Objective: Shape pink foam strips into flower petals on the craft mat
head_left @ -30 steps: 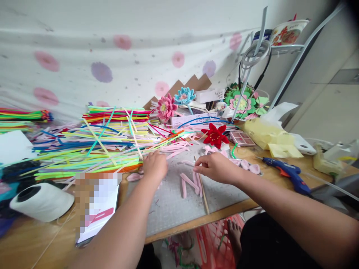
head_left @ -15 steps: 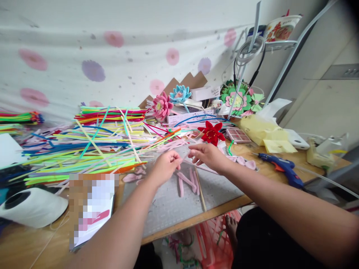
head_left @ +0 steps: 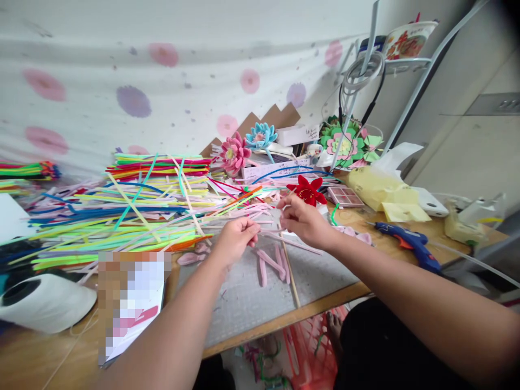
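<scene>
Both hands are raised a little above the grey mat (head_left: 252,295), holding one pale pink pipe cleaner (head_left: 270,232) between them. My left hand (head_left: 235,238) is closed round its left part. My right hand (head_left: 303,219) pinches the other part, close to the red pipe-cleaner flower (head_left: 305,189). Short pink pieces (head_left: 274,262) and a thin wooden stick (head_left: 291,281) lie on the mat below the hands. A big heap of coloured pipe cleaners (head_left: 134,211) spreads out to the left.
A blue glue gun (head_left: 410,244) lies at the right, with yellow paper (head_left: 382,192) behind it. Pink and blue flowers (head_left: 244,149) stand at the back. A white roll (head_left: 44,300) and a phone (head_left: 130,303) sit at the front left. Below the table edge is a red basket (head_left: 309,346).
My left hand left the heap, came right and closed. My right hand rose from the pink pieces on the mat. Both now hold a pink pipe cleaner above the mat.
</scene>
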The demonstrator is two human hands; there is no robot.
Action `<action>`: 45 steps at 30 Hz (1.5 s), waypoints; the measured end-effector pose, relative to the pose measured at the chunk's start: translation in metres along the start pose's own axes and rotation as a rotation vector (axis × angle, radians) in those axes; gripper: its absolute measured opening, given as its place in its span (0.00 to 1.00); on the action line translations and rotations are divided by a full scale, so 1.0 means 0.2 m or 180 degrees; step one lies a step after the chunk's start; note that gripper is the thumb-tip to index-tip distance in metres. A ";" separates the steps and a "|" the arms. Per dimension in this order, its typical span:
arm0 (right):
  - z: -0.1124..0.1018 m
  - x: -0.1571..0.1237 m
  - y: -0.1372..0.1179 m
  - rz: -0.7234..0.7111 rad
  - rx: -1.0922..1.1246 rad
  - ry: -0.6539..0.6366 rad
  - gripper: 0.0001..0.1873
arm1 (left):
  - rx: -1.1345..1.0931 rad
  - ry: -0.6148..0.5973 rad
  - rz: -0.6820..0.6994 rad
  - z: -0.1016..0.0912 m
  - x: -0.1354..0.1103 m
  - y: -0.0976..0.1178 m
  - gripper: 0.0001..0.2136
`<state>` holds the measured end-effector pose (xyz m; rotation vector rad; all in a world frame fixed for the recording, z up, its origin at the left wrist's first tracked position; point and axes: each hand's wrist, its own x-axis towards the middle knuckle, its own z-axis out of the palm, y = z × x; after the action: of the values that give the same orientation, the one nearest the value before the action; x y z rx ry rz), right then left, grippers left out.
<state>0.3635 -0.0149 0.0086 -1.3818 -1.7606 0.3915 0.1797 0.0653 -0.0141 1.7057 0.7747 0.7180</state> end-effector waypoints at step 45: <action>0.05 -0.02 -0.08 0.0571 -0.0114 -0.0584 0.14 | -0.1354 0.0669 0.0508 0.08 -0.05 0.04 0.07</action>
<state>0.3457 -0.0208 0.0109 -1.5777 -1.8021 0.6031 0.1870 0.0474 -0.0099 1.3270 0.5790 1.1014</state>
